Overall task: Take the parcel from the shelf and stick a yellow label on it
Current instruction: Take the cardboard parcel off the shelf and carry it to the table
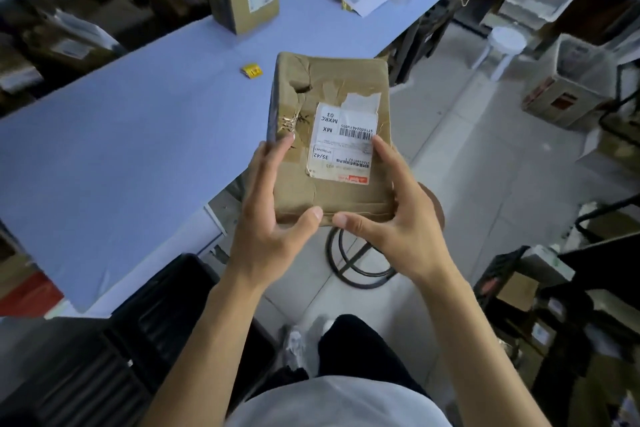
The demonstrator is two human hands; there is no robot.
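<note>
My one camera sits on the head, looking steeply down, close over the hands [332, 211] and table [121, 149].

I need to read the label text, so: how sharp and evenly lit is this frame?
Head view: the parcel and its white label are sharp and evenly lit, print readable though upside down; the frame edges are smeared and bent by the wide lens; the shelves at the sides are dim.
</note>
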